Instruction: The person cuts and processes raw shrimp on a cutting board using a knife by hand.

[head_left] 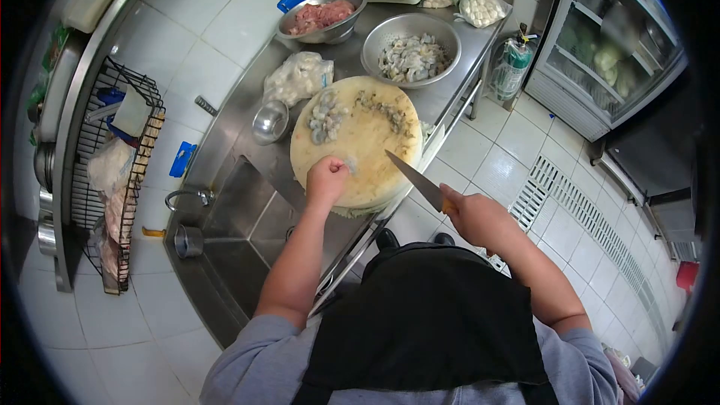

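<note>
1. A black apron (427, 322) covers the person's front.
2. The steel sink (229, 274) lies left of the chopping board (367, 142).
3. The left hand (328, 178), fingers closed, pinches a shrimp piece (350, 165) over the board.
4. A shrimp pile (327, 116) sits on the board.
5. The right hand (480, 217) grips the knife (421, 184), tip over the board.

Commercial-looking kitchen — steel sink (222, 274), round chopping board (375, 142), raw meat (322, 17), glass-door fridge (561, 107), slotted floor drain (581, 204)
</note>
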A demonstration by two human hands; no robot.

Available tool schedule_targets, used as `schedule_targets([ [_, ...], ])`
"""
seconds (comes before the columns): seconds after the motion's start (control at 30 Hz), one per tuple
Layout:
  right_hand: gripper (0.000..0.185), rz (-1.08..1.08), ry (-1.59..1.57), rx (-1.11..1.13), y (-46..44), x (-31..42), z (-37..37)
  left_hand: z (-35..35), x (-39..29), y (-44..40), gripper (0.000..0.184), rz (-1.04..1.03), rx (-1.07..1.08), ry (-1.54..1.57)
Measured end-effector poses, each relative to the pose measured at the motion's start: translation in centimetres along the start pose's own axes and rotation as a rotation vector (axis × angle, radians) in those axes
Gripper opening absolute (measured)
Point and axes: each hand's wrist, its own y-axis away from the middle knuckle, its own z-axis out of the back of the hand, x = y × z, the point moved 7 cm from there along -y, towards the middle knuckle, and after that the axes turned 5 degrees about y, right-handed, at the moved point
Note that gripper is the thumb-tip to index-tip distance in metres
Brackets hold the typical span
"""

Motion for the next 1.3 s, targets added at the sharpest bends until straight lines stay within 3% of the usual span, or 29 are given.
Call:
schedule_targets([
  [0.17, 0.055, 0.038, 0.142, -0.247, -0.3, 0.3, 0.0, 0.1, 2.0, -0.9, 0.014, 0.036, 0.036, 0.007],
  [0.27, 0.056, 0.177, 0.075, -0.208, -0.9, 1.7, -0.6, -0.3, 2.1, -1.6, 0.014, 0.034, 0.046, 0.056],
  [0.3, 0.056, 0.172, 0.074, -0.212, -1.0, 1.6, -0.2, -0.1, 1.4, -2.3, 0.013, 0.024, 0.030, 0.065],
  [0.37, 0.053, 0.110, 0.053, 0.007, -1.3, 1.1, -0.9, 0.0, -1.2, -4.2, 0.013, -0.026, 0.016, 0.089],
  [0.47, 0.056, -0.009, 0.040, -0.107, -2.2, -0.3, -0.8, 0.1, -7.5, -10.2, 0.019, -0.163, 0.123, -0.080],
  [0.53, 0.056, 0.015, 0.067, -0.124, -2.5, -0.5, -1.5, 0.5, -14.1, -12.2, 0.019, -0.291, 0.117, 0.382],
  [0.63, 0.055, 0.003, 0.079, -0.127, -2.1, 0.1, -0.7, 1.7, -17.0, -16.6, 0.018, -0.307, 0.156, 0.536],
  [0.73, 0.055, -0.033, 0.035, -0.103, -1.4, -0.1, -1.2, 2.9, -14.5, -18.5, 0.015, -0.269, 0.186, -0.165],
  [0.9, 0.055, 0.006, 0.010, -0.192, -1.6, -1.2, -3.0, 1.1, -3.6, -20.7, 0.024, -0.207, 0.201, -0.505],
  [0.97, 0.055, 0.013, 0.033, -0.184, -1.6, -1.1, -3.1, 1.9, -2.2, -18.9, 0.031, -0.227, 0.025, -0.732],
  [1.07, 0.055, -0.010, 0.043, -0.158, -1.4, -0.8, -2.8, 3.5, -0.9, -16.3, 0.032, -0.218, -0.163, -0.662],
  [1.1, 0.055, -0.011, 0.045, -0.160, -1.6, -0.9, -3.1, 3.6, -0.2, -16.6, 0.032, -0.219, -0.163, -0.659],
  [1.17, 0.056, 0.016, 0.050, -0.196, -2.0, -1.1, -3.7, 2.7, 2.9, -18.2, 0.033, -0.101, 0.015, -0.361],
  [1.3, 0.056, -0.011, 0.075, -0.182, -1.9, -0.7, -3.7, 3.2, 0.8, -17.4, 0.029, -0.081, -0.028, -0.593],
])
